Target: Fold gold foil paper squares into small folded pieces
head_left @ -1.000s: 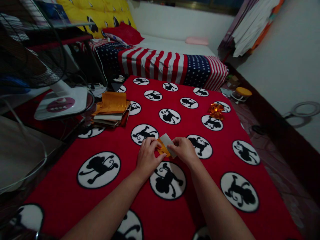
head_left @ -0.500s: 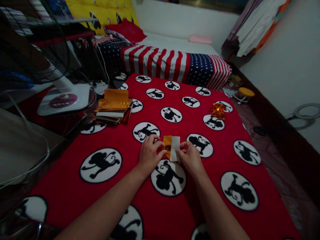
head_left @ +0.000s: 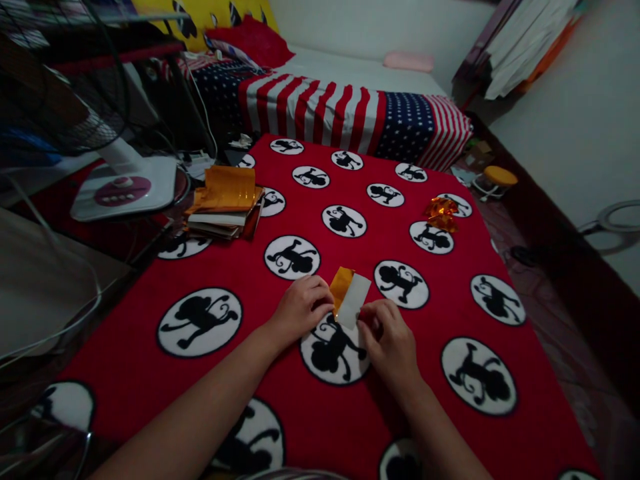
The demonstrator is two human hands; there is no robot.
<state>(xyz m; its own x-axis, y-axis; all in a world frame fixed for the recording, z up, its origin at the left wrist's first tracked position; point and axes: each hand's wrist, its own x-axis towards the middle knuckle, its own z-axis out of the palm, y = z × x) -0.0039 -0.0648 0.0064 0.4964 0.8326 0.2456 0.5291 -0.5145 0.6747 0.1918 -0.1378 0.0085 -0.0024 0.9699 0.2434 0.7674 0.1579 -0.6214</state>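
I see red blanket [head_left: 385, 240]: white discs, black monkeys. Paper [head_left: 351, 297] mid-blanket: gold left, pale grey right. Stack [head_left: 225, 200] by blanket's left edge: gold atop, off-white beneath. Foil [head_left: 443, 213] toward far right corner: orange. Bedspread [head_left: 320, 113] beyond: red-white stripes, starred navy.

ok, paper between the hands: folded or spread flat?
Looks partly folded: the paper shows a pale panel beside a gold panel, meeting along a straight edge. Can't tell how many layers.
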